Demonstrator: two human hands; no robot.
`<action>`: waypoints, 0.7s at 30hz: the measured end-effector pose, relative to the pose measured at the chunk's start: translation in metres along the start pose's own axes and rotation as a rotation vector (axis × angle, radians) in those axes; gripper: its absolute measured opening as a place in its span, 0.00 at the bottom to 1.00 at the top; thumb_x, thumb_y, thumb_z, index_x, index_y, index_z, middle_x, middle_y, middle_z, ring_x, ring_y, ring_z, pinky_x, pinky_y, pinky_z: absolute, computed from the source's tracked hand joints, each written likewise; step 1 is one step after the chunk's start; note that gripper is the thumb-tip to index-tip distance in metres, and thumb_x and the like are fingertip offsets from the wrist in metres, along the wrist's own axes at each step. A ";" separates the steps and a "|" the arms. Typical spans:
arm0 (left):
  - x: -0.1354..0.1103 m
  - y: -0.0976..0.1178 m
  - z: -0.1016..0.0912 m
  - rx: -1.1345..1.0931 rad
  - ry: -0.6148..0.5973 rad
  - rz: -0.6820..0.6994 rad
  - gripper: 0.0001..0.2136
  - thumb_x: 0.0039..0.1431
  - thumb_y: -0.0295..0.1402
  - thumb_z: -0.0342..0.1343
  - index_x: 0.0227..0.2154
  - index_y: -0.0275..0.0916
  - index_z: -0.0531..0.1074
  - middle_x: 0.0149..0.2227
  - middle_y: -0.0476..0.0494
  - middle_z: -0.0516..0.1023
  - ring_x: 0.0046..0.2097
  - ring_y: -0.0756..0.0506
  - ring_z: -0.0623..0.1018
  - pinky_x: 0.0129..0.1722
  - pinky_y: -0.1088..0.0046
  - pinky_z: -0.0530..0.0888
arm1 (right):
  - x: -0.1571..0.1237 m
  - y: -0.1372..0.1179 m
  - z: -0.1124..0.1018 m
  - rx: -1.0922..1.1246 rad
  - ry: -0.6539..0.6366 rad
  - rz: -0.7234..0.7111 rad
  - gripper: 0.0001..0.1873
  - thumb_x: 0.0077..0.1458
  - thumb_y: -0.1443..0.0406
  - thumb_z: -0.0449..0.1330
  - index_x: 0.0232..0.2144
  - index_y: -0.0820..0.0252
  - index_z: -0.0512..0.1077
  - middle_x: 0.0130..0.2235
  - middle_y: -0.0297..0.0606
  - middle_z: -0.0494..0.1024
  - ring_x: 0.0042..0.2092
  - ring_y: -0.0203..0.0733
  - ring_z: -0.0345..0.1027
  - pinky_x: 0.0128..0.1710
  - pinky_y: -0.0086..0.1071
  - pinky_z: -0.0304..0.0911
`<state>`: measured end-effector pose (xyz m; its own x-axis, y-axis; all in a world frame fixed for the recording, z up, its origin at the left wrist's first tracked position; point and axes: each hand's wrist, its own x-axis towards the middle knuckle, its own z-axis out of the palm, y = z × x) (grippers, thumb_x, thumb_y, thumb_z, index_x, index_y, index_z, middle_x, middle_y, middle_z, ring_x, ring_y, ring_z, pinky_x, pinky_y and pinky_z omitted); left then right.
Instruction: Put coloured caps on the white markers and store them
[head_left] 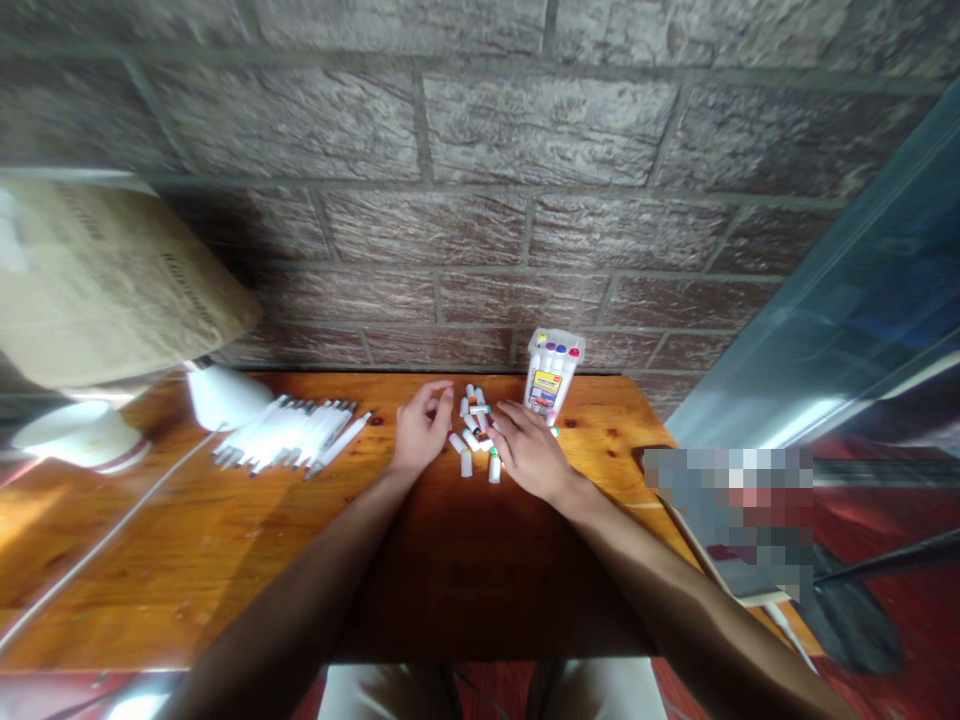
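A small heap of marker caps (471, 432), white with coloured ends, lies on the wooden table between my hands. Just left of the heap, my left hand (421, 428) rests with its fingers loosely curved, thumb and forefinger a little apart and nothing visible between them. My right hand (531, 447) lies over the right side of the heap, its fingers spread and touching some caps, which it partly hides. Behind it stands a clear plastic marker case (553, 372) holding several markers with coloured ends. Left of my hands, many white markers (289, 435) lie side by side.
A lamp with a tan shade (112, 285) and white base (225, 395) stands at the left, its cord crossing the wooden table (225, 560). Near it is a white round container (79, 435). A blurred-out device (727, 520) sits at the right edge. A brick wall (480, 230) rises behind.
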<state>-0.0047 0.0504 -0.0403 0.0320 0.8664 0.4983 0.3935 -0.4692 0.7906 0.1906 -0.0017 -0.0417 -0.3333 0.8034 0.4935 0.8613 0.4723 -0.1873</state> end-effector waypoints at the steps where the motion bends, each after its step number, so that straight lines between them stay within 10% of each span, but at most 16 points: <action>1: 0.000 0.000 0.000 -0.003 -0.004 0.003 0.17 0.67 0.45 0.50 0.46 0.37 0.74 0.17 0.55 0.71 0.19 0.51 0.70 0.24 0.77 0.67 | 0.002 0.003 0.000 0.010 -0.009 -0.014 0.22 0.70 0.61 0.47 0.53 0.65 0.75 0.56 0.53 0.77 0.59 0.54 0.68 0.62 0.49 0.62; 21: 0.000 -0.002 0.000 0.022 -0.018 0.013 0.17 0.67 0.46 0.50 0.46 0.39 0.74 0.18 0.54 0.72 0.21 0.50 0.73 0.26 0.77 0.68 | -0.005 0.034 -0.013 0.105 -0.074 0.041 0.20 0.67 0.69 0.48 0.53 0.65 0.75 0.59 0.53 0.75 0.60 0.51 0.71 0.62 0.44 0.65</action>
<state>-0.0054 0.0509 -0.0421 0.0533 0.8634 0.5017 0.4134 -0.4764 0.7759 0.2268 0.0056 -0.0392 -0.3292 0.8457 0.4201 0.8311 0.4707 -0.2961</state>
